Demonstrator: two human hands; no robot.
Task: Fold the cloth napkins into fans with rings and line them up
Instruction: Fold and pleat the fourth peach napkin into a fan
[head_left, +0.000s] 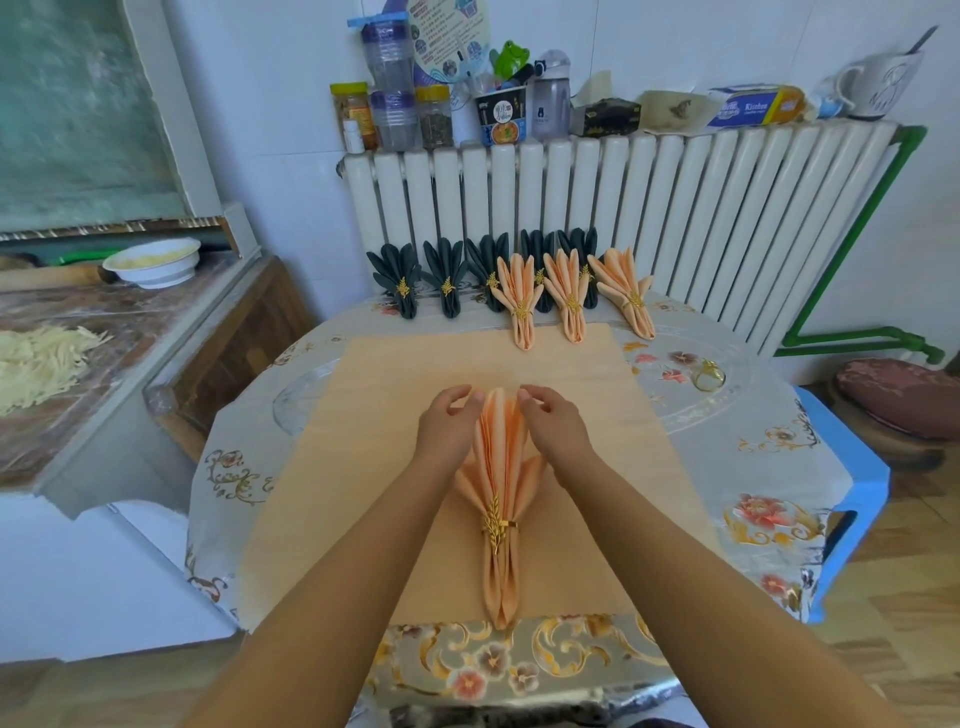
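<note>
Peach napkin (500, 467), ringed by gold ring (500, 526), lies on flat napkin (384, 467) mid-worktop; left hand (448, 427) and right hand (551, 422) fingers curled, pinching top pleats, likely to spread the fan.
</note>
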